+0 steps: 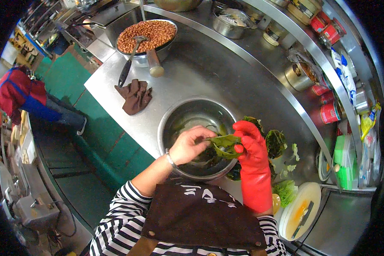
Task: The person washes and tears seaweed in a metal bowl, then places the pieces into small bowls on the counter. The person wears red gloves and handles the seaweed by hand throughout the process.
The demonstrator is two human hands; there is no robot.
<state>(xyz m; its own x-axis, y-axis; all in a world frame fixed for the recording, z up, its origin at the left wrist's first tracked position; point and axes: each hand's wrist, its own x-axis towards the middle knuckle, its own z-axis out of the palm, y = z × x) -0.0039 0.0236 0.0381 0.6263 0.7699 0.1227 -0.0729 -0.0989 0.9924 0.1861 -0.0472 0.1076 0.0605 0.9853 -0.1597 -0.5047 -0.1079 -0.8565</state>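
Observation:
My left hand [191, 144], bare with a bracelet at the wrist, pinches one end of a dark green leaf [227, 143]. My right hand [251, 144], in a red rubber glove, grips the leaf's other side. Both hands are over a large steel bowl [179, 112] that holds what looks like water and some greens. More dark leaves [275, 143] lie on the steel counter just right of the bowl, partly hidden behind the glove.
Upper left, a pan of beans or nuts [160, 33] holds a slotted turner [131, 59]; a brown cloth [137, 97] lies below it. Lettuce [284, 193] and a cutting board [307, 198] with a knife [302, 219] are lower right. Shelves with pots and cans line the right. A person [22, 92] stands far left.

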